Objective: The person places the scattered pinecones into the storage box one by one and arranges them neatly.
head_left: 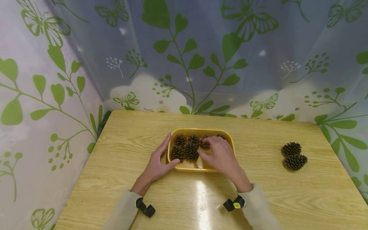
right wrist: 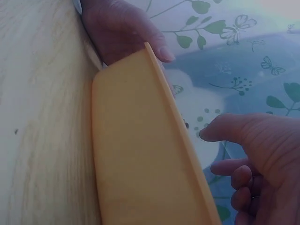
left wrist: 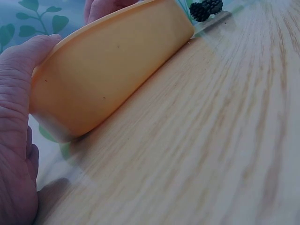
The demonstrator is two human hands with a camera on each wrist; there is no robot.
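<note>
A yellow rectangular plastic box stands on the table with several brown pine cones inside. My left hand holds the box's left end, thumb over the front rim and fingers along the side. Over the right part of the box is my right hand, reaching in from the front. Its thumb and forefinger stand apart near the middle cones, and the right wrist view shows nothing between these fingers. The hand partly covers a pine cone at the back.
Two more pine cones lie close together on the table to the right of the box. The wood-grain table ends at a curtain printed with leaves and butterflies, which also hangs along the left and right sides.
</note>
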